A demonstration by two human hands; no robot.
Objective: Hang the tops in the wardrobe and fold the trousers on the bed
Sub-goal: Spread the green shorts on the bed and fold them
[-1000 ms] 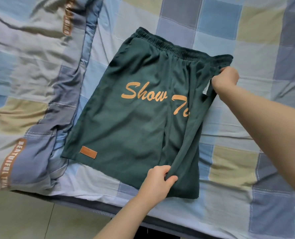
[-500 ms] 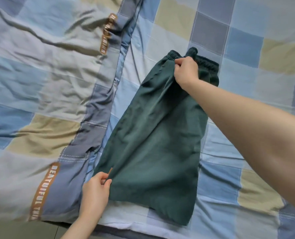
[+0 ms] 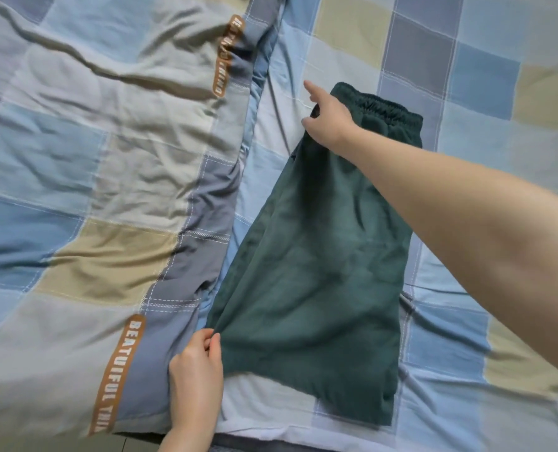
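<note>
Dark green shorts (image 3: 316, 265) lie folded in half lengthwise on the checked bed sheet (image 3: 486, 102), elastic waistband at the far end, hem towards me. My left hand (image 3: 197, 370) pinches the near left hem corner. My right hand (image 3: 328, 117) rests at the waistband's left end, index finger stretched out over the sheet, the other fingers curled at the fabric edge. Whether they still hold the waistband is unclear. My right forearm crosses over the shorts from the right.
A rumpled checked duvet (image 3: 91, 177) with orange lettered strips lies to the left of the shorts, its edge touching them. The bed's near edge and a strip of floor (image 3: 75, 446) show at the bottom.
The shorts went from flat with the lettering showing to folded in half, right side laid over the left. My hands carried waistband and hem leftwards; the right index finger now points outward.
</note>
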